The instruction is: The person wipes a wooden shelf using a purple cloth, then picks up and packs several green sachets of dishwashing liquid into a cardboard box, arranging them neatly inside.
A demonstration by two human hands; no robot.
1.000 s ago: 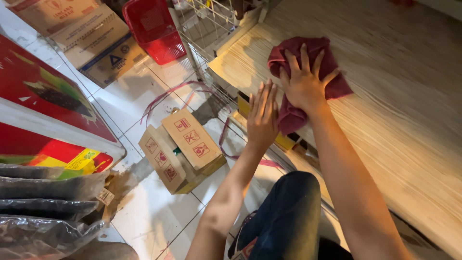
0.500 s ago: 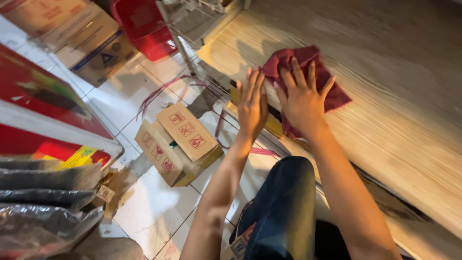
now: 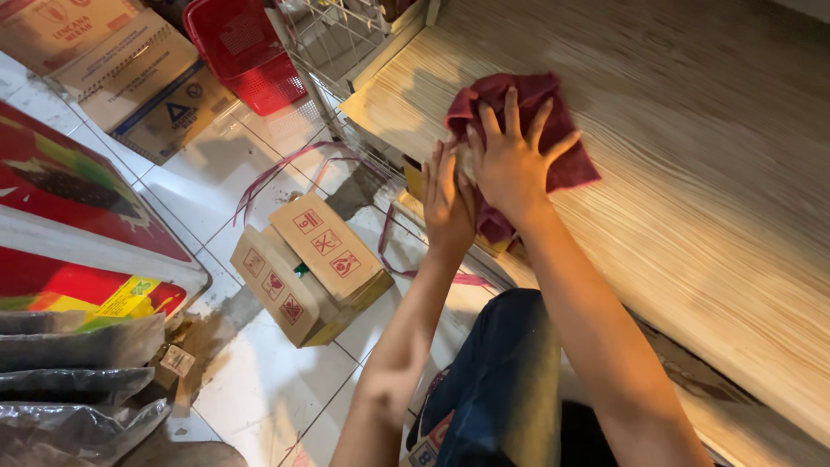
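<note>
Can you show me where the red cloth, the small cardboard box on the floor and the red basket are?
red cloth (image 3: 571,164), head view, on its right flap.
small cardboard box (image 3: 324,246), head view, on its top flap.
red basket (image 3: 246,47), head view, on its mesh side.

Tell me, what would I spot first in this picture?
First, the right hand spread flat on a dark red cloth, pressing it onto the pale wooden shelf. The left hand touches the shelf's edge beside it. Below, a small cardboard box sits on the white tiled floor.
</note>
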